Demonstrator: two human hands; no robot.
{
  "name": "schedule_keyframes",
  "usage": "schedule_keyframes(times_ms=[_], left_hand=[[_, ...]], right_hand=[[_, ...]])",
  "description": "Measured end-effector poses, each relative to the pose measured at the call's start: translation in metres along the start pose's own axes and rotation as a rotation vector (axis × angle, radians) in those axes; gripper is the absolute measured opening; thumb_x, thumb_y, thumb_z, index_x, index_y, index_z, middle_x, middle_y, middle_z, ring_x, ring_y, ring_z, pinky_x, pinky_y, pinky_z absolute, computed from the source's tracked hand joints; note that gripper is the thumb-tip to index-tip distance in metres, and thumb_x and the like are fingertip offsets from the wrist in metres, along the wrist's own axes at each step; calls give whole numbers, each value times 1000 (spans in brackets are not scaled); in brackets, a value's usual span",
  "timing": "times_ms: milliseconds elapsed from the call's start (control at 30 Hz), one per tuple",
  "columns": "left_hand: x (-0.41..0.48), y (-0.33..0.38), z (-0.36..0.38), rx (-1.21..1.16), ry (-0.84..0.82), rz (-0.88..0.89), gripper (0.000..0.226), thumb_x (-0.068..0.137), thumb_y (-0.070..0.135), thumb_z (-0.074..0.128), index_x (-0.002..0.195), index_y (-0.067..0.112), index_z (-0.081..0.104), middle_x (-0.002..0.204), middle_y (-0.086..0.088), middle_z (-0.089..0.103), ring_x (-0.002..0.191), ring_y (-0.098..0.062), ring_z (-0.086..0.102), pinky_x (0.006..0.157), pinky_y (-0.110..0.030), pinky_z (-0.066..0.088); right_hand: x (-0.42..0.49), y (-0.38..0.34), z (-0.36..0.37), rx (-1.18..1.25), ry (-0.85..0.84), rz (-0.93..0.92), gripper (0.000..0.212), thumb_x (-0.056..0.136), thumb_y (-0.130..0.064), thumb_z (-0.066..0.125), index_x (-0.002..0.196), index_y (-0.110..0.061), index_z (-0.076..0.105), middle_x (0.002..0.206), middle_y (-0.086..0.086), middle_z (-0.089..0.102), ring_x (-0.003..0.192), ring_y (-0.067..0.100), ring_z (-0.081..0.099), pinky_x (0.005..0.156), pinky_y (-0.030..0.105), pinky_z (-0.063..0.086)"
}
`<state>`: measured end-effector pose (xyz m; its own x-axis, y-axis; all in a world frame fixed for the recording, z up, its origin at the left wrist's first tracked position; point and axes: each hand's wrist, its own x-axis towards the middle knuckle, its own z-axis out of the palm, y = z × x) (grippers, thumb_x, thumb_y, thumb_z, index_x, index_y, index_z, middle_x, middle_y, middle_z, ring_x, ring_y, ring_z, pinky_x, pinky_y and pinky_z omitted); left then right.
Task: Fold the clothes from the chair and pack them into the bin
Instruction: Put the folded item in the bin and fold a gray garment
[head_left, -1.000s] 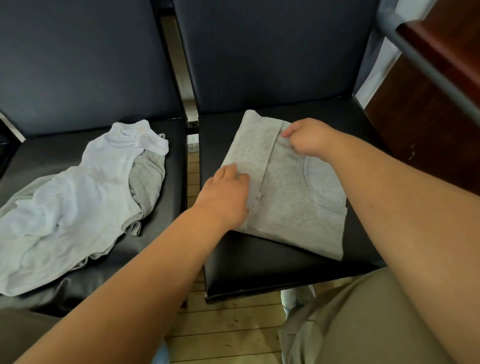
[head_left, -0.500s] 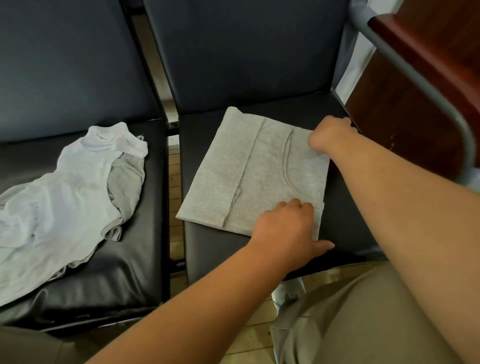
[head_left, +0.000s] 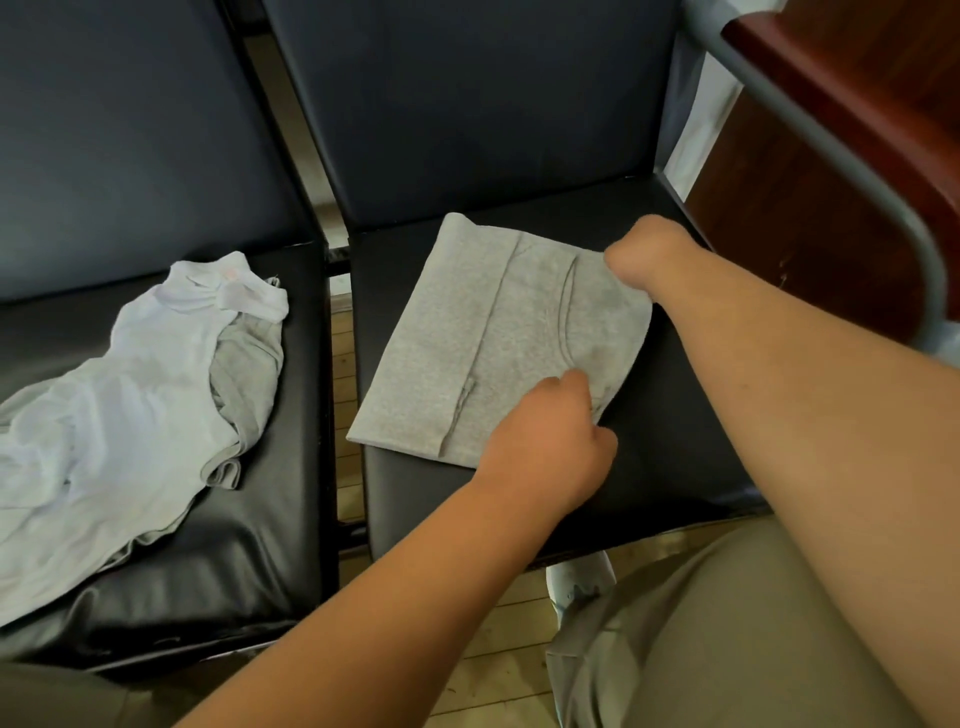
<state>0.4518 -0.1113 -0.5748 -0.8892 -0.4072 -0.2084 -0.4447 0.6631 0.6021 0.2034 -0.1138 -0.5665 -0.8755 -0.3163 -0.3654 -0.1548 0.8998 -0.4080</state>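
folded shirt (head_left: 498, 343) on right chair seat (head_left: 670, 426) | left hand (head_left: 550, 441) at its near right corner | right hand (head_left: 644, 254) at far right corner | unfolded clothes (head_left: 130, 395) on left chair seat (head_left: 218, 571)

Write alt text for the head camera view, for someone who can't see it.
Two bare hands grip the right edge of a folded grey shirt lying on a black chair seat: the left hand at the near corner, the right hand at the far corner. On the neighbouring seat to the left lies a crumpled pile of unfolded pale clothes.
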Motion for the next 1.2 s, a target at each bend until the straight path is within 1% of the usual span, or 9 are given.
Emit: schedule_keyframes(times_ms=[133,267,467,533,600,700,833,933,1200], left_hand=[[-5,-15,-26,-117,92,-65,9,95,22,57,99,20,49,84,1,59,70,-15,56,56,-32,39],[-11,-39,-54,-199,191,-129,20,96,19,57,110,26,45,87,1,63,69,-18,63,59,-41,55],[-21,-87,-88,-145,317,-148,28,95,8,54,112,28,44,89,-3,60,65,-23,59,58,-46,52],[-23,-106,-91,-103,352,-130,23,93,5,54,103,25,54,91,1,58,68,-16,55,60,-33,45],[-24,-122,-93,-63,373,-122,24,93,3,55,91,25,64,94,6,56,74,-8,54,64,-14,38],[-23,-140,-93,-52,364,-158,27,96,5,56,86,25,71,100,8,55,79,-4,56,66,-8,38],[-21,-158,-91,-36,364,-226,27,96,3,52,91,20,72,108,6,55,86,-10,59,70,-15,42],[-17,-168,-93,16,352,-254,27,92,1,56,95,20,74,110,6,50,97,-18,58,85,-25,46],[-16,-177,-95,-96,337,-273,22,96,23,63,118,19,63,115,-1,57,96,-19,60,82,-29,42]], right_hand=[[-5,-19,3,461,-25,74,5,105,-10,57,106,-7,62,97,11,70,86,21,74,83,39,65],[-14,-38,11,616,54,-58,26,104,-4,51,111,-24,66,101,9,70,81,19,77,70,39,68],[-23,-74,21,777,38,-140,27,104,-6,55,107,-24,76,105,6,73,84,18,79,74,35,68],[-25,-86,26,828,12,-144,27,105,-6,57,109,-24,76,106,5,74,88,15,78,78,34,67],[-26,-95,34,844,-3,-153,28,105,-6,57,112,-26,77,108,2,74,93,14,77,82,33,67],[-26,-104,45,824,-11,-177,31,102,-11,60,109,-35,78,116,-3,72,104,15,73,94,35,63],[-30,-111,52,827,-59,-170,25,99,-17,65,113,-34,78,120,-3,71,112,15,67,105,37,56],[-33,-111,57,765,-105,-245,27,100,-20,66,117,-38,77,123,-10,71,118,10,64,110,36,52],[-58,-109,48,556,-71,-322,26,101,-14,63,101,-33,80,110,-12,75,103,6,71,93,33,61]])
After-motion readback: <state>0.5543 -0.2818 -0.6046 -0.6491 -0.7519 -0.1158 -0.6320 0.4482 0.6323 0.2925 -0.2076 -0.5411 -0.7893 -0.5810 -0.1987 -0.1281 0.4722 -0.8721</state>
